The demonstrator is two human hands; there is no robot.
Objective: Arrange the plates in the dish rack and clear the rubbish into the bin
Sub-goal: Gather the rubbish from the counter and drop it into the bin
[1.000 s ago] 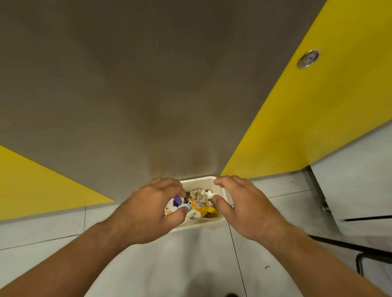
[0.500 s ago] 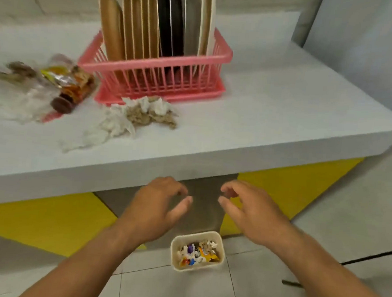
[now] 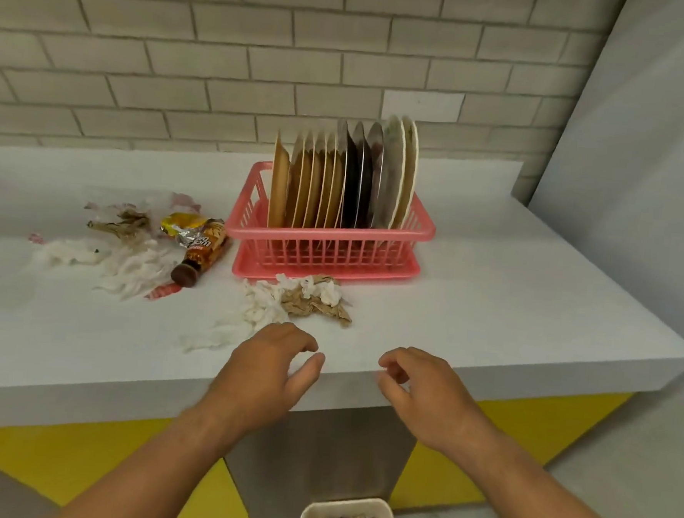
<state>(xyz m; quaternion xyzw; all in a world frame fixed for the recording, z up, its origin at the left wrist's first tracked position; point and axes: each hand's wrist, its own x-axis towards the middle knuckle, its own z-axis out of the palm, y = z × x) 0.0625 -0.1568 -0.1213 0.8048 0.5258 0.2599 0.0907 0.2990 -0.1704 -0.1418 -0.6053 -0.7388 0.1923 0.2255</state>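
Head view: left hand [image 3: 269, 368] and right hand [image 3: 424, 388] hover at the counter [image 3: 529, 310] edge, fingers loosely curled, holding nothing. Nearest rubbish [image 3: 306, 300], crumpled tissue and brown paper, lies just before the rack [image 3: 333, 238]. Expect light, soft, compressible material; gather from both sides. Bin [image 3: 347, 504] stands on the floor below the edge; nothing lies between pile and edge.

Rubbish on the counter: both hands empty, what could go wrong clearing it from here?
1. The tissue pile is loose shreds right in front of the rack; one grab by the left hand or right hand may leave or scatter bits.
2. The bin is small, down on the floor and already holds rubbish; dropped shreds could miss it.
3. The bottle lies on its side among tissues; pulling those may roll it.
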